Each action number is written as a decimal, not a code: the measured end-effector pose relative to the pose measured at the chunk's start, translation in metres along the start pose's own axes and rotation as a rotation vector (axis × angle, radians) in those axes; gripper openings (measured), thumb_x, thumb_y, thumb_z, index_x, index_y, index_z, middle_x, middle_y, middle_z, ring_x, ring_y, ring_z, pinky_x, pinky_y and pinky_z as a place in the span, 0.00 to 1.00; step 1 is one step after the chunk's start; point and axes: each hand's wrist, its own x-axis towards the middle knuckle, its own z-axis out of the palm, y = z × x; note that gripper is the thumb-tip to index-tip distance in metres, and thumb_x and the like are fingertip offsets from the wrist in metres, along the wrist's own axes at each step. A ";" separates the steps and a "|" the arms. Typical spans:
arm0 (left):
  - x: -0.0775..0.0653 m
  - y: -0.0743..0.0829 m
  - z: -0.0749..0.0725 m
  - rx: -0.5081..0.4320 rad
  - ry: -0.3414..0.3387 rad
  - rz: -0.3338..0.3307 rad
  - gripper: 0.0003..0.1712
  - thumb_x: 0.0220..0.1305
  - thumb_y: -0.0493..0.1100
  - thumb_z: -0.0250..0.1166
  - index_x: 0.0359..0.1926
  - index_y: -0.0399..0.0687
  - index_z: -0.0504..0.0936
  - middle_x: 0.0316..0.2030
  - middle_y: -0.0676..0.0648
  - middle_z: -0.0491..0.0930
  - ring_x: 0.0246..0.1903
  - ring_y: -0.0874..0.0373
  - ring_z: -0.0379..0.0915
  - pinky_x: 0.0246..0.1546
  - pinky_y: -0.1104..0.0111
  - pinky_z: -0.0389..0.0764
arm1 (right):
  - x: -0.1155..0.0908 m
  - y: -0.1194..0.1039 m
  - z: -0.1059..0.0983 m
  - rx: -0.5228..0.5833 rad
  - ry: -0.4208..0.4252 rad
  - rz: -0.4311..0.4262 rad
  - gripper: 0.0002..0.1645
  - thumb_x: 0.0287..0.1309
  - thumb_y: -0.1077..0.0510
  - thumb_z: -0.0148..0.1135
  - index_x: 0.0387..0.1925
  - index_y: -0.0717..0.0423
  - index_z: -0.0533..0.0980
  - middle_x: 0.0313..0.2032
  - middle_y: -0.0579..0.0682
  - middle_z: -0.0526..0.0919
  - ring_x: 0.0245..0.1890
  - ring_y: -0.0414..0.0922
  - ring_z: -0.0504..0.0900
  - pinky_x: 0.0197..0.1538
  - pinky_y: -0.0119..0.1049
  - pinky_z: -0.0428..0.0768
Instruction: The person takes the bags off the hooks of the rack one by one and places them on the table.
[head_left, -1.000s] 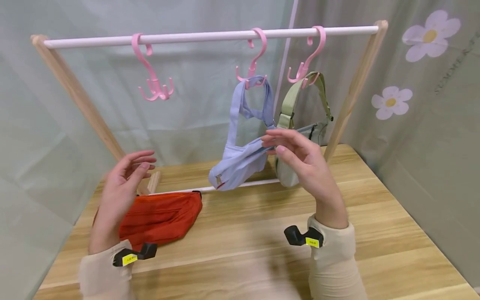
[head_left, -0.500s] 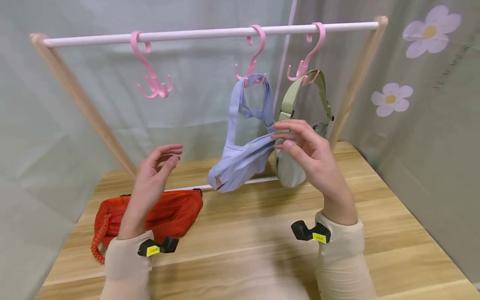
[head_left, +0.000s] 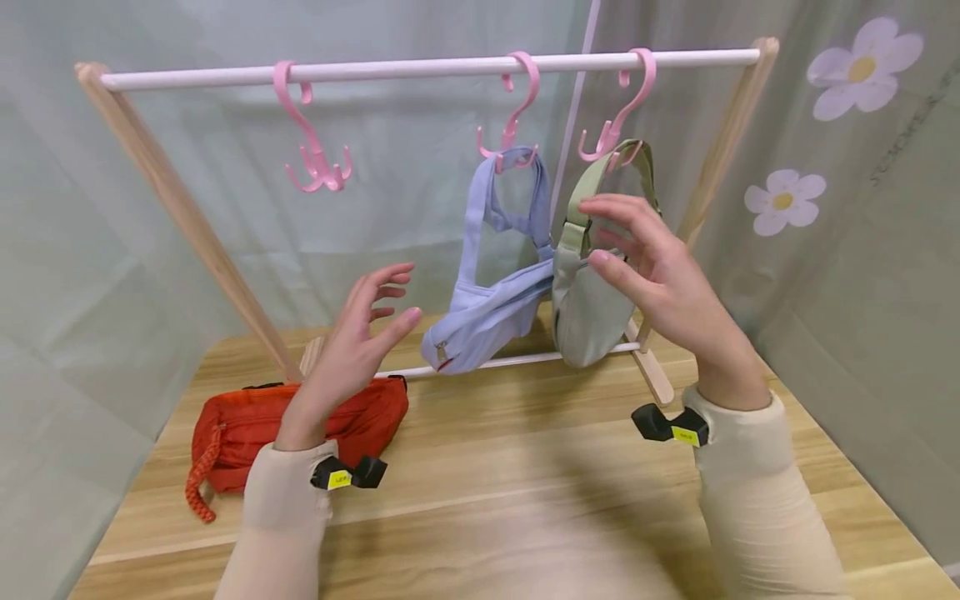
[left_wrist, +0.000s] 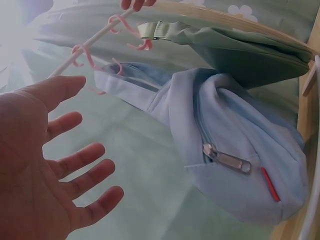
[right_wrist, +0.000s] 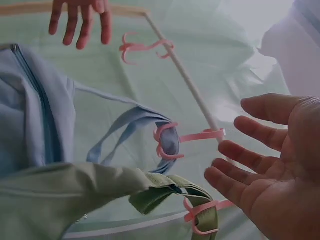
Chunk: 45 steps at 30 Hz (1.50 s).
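Note:
My left hand (head_left: 348, 354) hangs in the air, fingers spread and holding nothing, left of a light blue waist bag (head_left: 483, 321). The bag's strap loops over the middle pink hook (head_left: 512, 112). My right hand (head_left: 663, 279) is raised with relaxed fingers in front of a grey-green bag (head_left: 592, 312), hiding part of it. That bag hangs by a green strap (right_wrist: 205, 220) from the right pink hook (head_left: 628, 100). In the right wrist view the fingers look apart from strap and hook. A red-orange waist bag (head_left: 243, 433) lies on the table, partly behind my left forearm.
A white rod (head_left: 420, 69) between wooden posts carries the hooks. The left pink hook (head_left: 318, 171) has no bag on it. A lower white bar (head_left: 517, 361) runs close to the wooden table (head_left: 480, 475). Curtains with flower prints (head_left: 783, 202) surround the rack.
My left hand has moved right, away from above the red-orange bag. My right hand has moved up and right, from beside the blue bag to before the grey-green one. The bags hang much as before.

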 end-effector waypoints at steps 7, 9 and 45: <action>0.008 0.004 0.003 0.003 -0.006 0.014 0.31 0.75 0.43 0.64 0.75 0.57 0.67 0.64 0.47 0.69 0.63 0.51 0.67 0.66 0.46 0.68 | 0.022 -0.010 -0.008 -0.112 0.021 -0.018 0.28 0.70 0.73 0.57 0.70 0.66 0.70 0.69 0.53 0.70 0.72 0.46 0.66 0.76 0.43 0.65; 0.009 0.005 0.004 0.002 -0.011 0.015 0.32 0.75 0.42 0.64 0.76 0.56 0.67 0.64 0.46 0.68 0.63 0.50 0.67 0.66 0.45 0.68 | 0.032 -0.014 -0.010 -0.157 0.027 -0.036 0.28 0.70 0.72 0.59 0.69 0.65 0.71 0.69 0.54 0.70 0.73 0.45 0.66 0.76 0.42 0.65; 0.072 0.025 0.030 -0.039 -0.014 0.015 0.32 0.77 0.44 0.62 0.76 0.51 0.64 0.64 0.41 0.67 0.63 0.49 0.68 0.62 0.53 0.73 | 0.162 -0.015 -0.012 -0.844 -0.202 -0.012 0.39 0.77 0.51 0.58 0.82 0.46 0.57 0.82 0.43 0.51 0.82 0.40 0.40 0.78 0.32 0.35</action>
